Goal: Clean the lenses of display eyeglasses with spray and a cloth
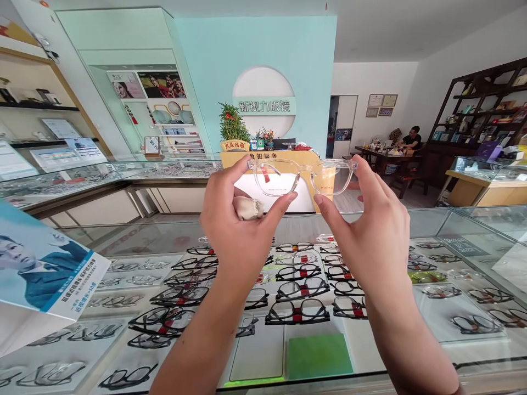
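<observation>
A pair of clear-framed eyeglasses (303,169) is held up between my two hands, above the glass counter and facing away from me. My left hand (236,214) pinches its left side, thumb at the lower rim and index finger at the upper corner. Tucked in that same palm is a bunched beige cloth (248,208). The right side of the frame is gripped by my right hand (368,214), with the thumb below and the fingers at the outer corner. A red tag shows through the left lens.
Below my hands, a glass display case (263,387) holds rows of eyeglasses (298,311) and a green card (320,355). A folded advertising sign (45,269) stands at left. Farther back are a cash desk (230,162), a potted plant (233,123) and a seated person (411,140).
</observation>
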`<state>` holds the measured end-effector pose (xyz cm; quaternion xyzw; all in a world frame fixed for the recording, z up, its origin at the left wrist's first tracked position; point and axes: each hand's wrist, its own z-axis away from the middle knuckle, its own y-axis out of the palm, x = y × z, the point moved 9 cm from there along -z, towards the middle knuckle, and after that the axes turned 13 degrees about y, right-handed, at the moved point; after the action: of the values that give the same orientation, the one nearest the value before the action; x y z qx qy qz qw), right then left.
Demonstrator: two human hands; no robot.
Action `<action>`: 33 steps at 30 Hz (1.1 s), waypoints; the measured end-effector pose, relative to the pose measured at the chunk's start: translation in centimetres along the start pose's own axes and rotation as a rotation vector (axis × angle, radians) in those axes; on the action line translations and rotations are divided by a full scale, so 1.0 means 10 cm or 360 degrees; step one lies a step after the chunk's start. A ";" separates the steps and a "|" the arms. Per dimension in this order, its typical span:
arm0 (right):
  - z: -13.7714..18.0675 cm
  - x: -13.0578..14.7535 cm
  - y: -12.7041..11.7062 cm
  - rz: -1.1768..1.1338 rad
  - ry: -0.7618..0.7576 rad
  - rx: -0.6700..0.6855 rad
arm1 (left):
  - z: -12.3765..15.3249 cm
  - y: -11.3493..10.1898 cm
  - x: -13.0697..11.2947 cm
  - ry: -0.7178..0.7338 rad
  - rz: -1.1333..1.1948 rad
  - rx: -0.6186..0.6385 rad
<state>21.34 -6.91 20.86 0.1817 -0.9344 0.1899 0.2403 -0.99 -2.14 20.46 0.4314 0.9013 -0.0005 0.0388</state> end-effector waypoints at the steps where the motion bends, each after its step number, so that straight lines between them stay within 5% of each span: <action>1: -0.01 -0.02 0.01 -0.0009 0.0009 0.0004 | 0.00 -0.01 -0.02 0.0015 0.0002 -0.0015; 33: -0.07 -0.10 0.04 0.0012 0.0041 0.0040 | -0.02 0.00 -0.08 0.0177 0.0119 -0.0029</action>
<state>22.17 -5.99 20.78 0.1787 -0.9295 0.2049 0.2493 -0.53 -2.75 20.67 0.4637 0.8854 0.0332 -0.0075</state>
